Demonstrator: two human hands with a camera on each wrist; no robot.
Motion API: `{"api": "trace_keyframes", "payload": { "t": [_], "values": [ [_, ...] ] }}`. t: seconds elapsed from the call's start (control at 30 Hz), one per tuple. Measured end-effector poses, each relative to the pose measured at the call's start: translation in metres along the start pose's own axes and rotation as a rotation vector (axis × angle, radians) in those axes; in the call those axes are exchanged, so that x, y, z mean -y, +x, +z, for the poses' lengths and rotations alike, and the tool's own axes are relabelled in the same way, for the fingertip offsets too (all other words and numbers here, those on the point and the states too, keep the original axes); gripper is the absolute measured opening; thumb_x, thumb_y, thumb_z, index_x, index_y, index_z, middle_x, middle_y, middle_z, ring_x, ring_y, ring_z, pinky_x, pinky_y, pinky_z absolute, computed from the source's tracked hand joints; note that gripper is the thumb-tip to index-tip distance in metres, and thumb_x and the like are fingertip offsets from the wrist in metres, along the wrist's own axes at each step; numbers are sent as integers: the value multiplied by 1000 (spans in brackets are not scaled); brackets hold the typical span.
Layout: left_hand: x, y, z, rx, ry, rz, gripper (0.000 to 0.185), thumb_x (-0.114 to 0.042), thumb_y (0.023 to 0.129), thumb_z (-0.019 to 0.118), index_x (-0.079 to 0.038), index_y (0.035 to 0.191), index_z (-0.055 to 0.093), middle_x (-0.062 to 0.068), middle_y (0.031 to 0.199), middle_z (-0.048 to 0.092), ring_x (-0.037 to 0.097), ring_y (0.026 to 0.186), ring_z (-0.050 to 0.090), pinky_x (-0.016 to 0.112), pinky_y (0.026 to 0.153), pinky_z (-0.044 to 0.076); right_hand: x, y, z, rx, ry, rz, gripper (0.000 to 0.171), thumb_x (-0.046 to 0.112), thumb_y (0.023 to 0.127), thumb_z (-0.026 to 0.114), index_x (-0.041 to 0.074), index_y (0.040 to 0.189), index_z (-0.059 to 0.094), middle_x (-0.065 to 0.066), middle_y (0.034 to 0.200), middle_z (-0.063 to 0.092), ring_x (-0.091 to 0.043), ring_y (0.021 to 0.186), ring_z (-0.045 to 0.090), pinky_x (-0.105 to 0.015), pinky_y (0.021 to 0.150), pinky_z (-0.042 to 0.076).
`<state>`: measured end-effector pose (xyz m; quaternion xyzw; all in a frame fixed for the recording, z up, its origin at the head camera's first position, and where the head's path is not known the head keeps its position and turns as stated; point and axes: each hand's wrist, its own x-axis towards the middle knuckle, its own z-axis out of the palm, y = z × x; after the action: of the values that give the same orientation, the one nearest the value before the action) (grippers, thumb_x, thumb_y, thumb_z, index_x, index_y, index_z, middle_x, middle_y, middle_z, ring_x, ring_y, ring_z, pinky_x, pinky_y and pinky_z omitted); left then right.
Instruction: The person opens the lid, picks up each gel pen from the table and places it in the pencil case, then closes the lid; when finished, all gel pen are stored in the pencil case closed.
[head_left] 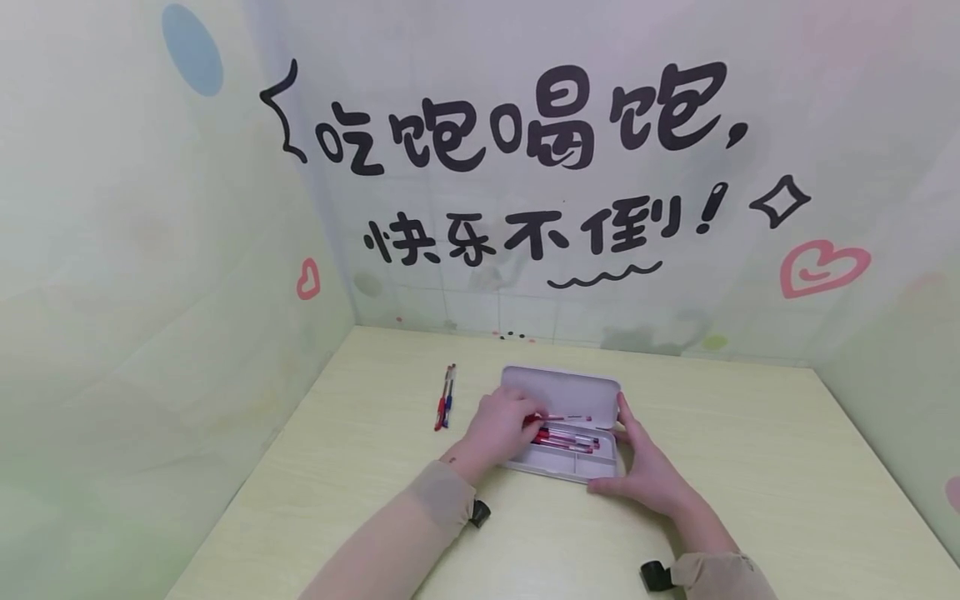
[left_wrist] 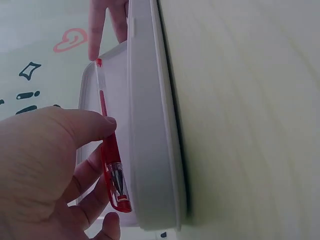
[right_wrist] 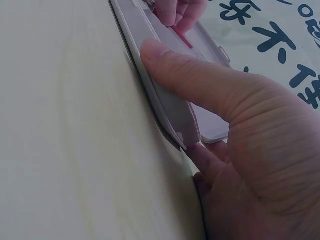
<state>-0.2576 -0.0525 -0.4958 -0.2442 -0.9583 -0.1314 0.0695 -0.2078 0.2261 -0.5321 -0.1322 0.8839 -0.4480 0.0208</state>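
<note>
Plainly, your left hand (head_left: 501,427) pinches a slim, clear-barrelled red pen (left_wrist: 111,145) over the smooth, pale, round-cornered open case (left_wrist: 147,125). Your right hand (head_left: 651,477) grips the case's right end. Inside lie several pens (head_left: 573,443), perhaps all red; your left hand partly blocks them. Leftward, a loose red pen (head_left: 439,412) and blue pen (head_left: 447,408) lie on the wood-grained table (head_left: 360,467).
</note>
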Motion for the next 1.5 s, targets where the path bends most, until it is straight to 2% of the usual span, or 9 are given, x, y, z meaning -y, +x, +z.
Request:
{"api": "trace_keyframes", "payload": {
  "t": [0.13,0.33,0.6,0.73,0.93,1.1,1.23,1.33,1.5],
  "values": [
    [-9,3,2,48,23,3,21,-37,108,71,-33,125,82,-4,129,76,20,125,64,51,106,54,1,-1,0,3,-5,-3,159,36,71,106,24,177,-11,-27,179,27,-52,154,47,-82,127,19],
    [-14,7,6,57,63,54,17,-37,106,74,-35,119,84,-8,122,79,19,120,65,45,105,54,1,-1,-1,-3,-12,-9,158,37,71,106,24,177,-11,-29,176,35,-51,155,48,-81,127,20],
    [-13,4,6,67,42,38,19,-35,106,74,-36,122,84,-7,126,79,20,122,66,46,102,56,0,0,-1,-3,-8,-16,159,37,71,105,24,177,-11,-27,181,22,-52,154,48,-82,127,19],
    [-14,4,6,68,26,27,19,-35,107,73,-33,123,84,-6,128,79,21,124,65,48,102,56,-2,0,0,-4,-3,-8,159,37,70,106,25,177,-12,-26,181,23,-52,155,47,-82,127,18],
    [-7,4,7,39,-32,-2,23,-36,107,72,-30,127,82,-4,130,77,21,127,64,51,105,55,-3,1,1,-3,-4,7,159,38,70,106,27,177,-11,-27,179,29,-52,156,45,-82,128,16],
    [7,3,5,-26,-47,-17,27,-37,108,69,-28,131,79,-4,132,76,21,125,66,48,108,56,-1,1,2,-2,-10,17,159,39,70,106,28,177,-11,-27,178,31,-52,157,44,-82,128,16],
    [22,-2,0,-94,-9,-75,27,-38,108,69,-28,131,79,-4,125,77,22,114,67,43,100,57,0,0,2,2,-4,28,159,38,70,106,29,177,-11,-25,180,28,-51,158,44,-82,129,15],
    [33,-6,-5,-143,38,-141,28,-38,108,69,-28,132,78,-2,125,77,24,113,68,45,100,57,0,1,1,4,-6,27,159,38,70,106,28,177,-12,-25,182,24,-51,158,44,-82,129,15],
    [52,-14,-10,-201,-21,-280,32,-36,107,71,-25,136,75,2,130,77,28,120,69,53,105,57,0,2,2,0,-9,25,159,37,70,106,28,177,-12,-24,183,21,-51,157,44,-82,128,15]
  ]
}}
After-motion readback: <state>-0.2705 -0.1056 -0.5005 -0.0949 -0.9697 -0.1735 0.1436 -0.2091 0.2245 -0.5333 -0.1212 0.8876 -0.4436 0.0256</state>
